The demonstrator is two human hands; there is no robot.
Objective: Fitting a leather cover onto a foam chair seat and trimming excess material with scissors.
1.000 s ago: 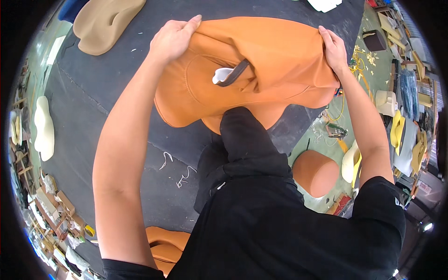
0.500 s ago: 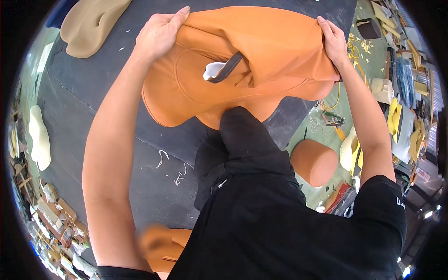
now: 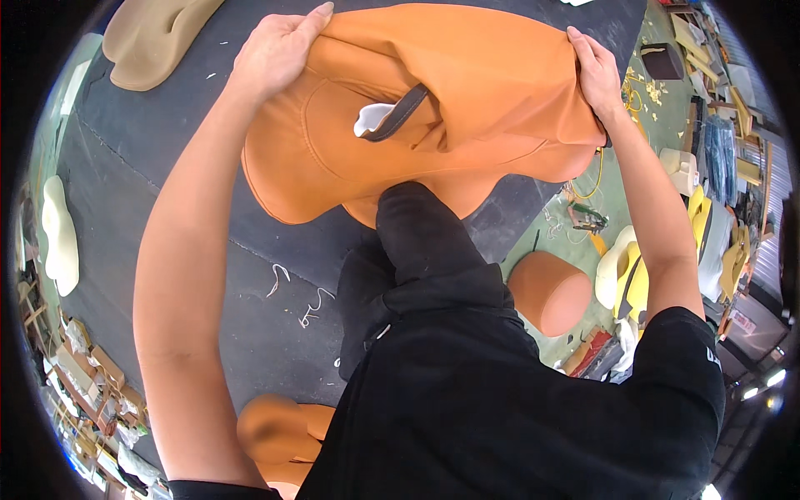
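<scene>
A large orange leather-like upholstery cover [image 3: 492, 62] stretches between my two hands at the far side. My left hand [image 3: 273, 57] is closed on its far left edge, thumb along the top. At the far right corner my right hand [image 3: 597, 73] grips it, fingers bent over the edge. Below the raised fold lies a rounded, seamed orange part [image 3: 287, 162]. Near the middle a dark stitched strip [image 3: 402, 115] curls beside a small white patch [image 3: 372, 119]. My black-clad knee [image 3: 412, 208] presses up to the cover's near side or overlaps it.
A black work surface [image 3: 183, 292] holds a tan moulded foam shape [image 3: 154, 42] at far left and loose white threads [image 3: 312, 310]. Another orange piece [image 3: 275, 425] lies at lower left. A brown-orange round stool-like block [image 3: 550, 292] stands at right, near yellow pieces [image 3: 632, 279].
The view has shifted slightly, so most things sit a little further left. Both hands keep the same hold, and the cover's shape is nearly unchanged.
</scene>
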